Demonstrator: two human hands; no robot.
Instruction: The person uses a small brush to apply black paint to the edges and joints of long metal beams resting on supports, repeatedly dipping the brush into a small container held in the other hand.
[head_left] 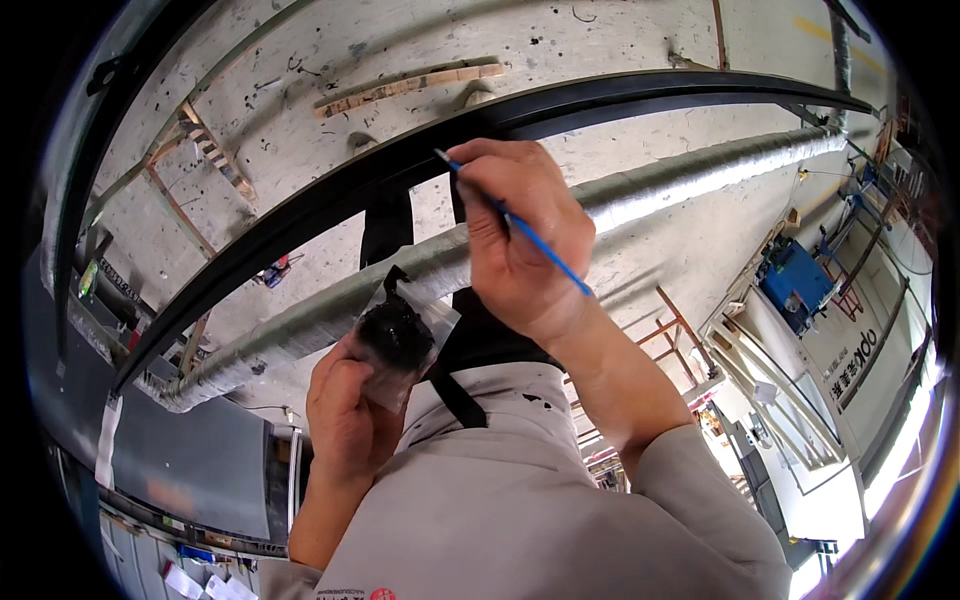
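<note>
In my right hand [530,235] is a thin blue brush [545,248], pinched between thumb and fingers. Its tip points up and left, close to a long black bar [420,145] that curves across the view in front of me; whether they touch I cannot tell. Lower and to the left, my left hand [348,400] grips a clear plastic cup [412,375]. Something black and glossy, like paint, fills or coats the cup. A wrapped silvery pipe [300,322] runs behind both hands, nearer to me than the bar.
Wood strips [410,88] lie on the stained pale floor [560,40]. Another dark bar [85,190] stands at far left, above a grey panel [200,470]. To the right are a blue box [797,282], a rust-coloured metal frame [685,335] and stacked white frames [770,390].
</note>
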